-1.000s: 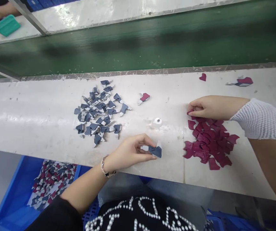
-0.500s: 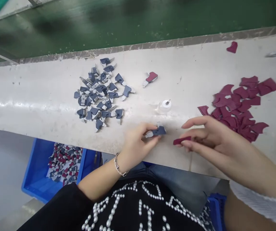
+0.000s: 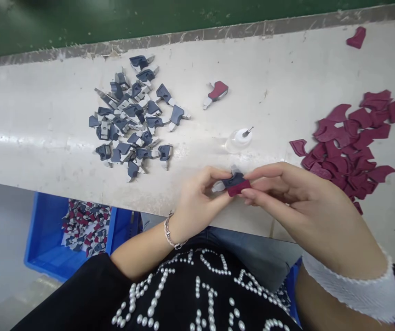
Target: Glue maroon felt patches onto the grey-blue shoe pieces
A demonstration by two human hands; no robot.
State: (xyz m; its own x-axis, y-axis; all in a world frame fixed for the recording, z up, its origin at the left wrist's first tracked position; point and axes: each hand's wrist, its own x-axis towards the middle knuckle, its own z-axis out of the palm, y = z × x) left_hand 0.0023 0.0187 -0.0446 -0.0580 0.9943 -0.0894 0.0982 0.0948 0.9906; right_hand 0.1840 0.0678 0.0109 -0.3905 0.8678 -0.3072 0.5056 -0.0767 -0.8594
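My left hand (image 3: 199, 197) pinches a navy and light-grey plastic part (image 3: 234, 178) over the near side of the worktop. In my right hand (image 3: 287, 197) is a maroon cover piece (image 3: 238, 187), held between thumb and fingers against the near side of the navy part. Whether the two are fitted together or only touching I cannot tell. Just beyond my hands stands a small clear bottle (image 3: 240, 139) with a white cap and a thin dark needle tip. Farther back lies a navy and grey part with a maroon cover (image 3: 218, 93) on it.
Navy and grey parts (image 3: 133, 112) lie heaped to the left. Loose maroon pieces (image 3: 349, 142) are piled at the right, with a single maroon piece (image 3: 357, 37) behind them. A blue bin (image 3: 45, 264) below the left edge holds many maroon, navy and grey parts.
My right hand has moved left, bringing the maroon piece from beside the navy part up against it. My left hand keeps its hold. The camera view has shifted slightly.
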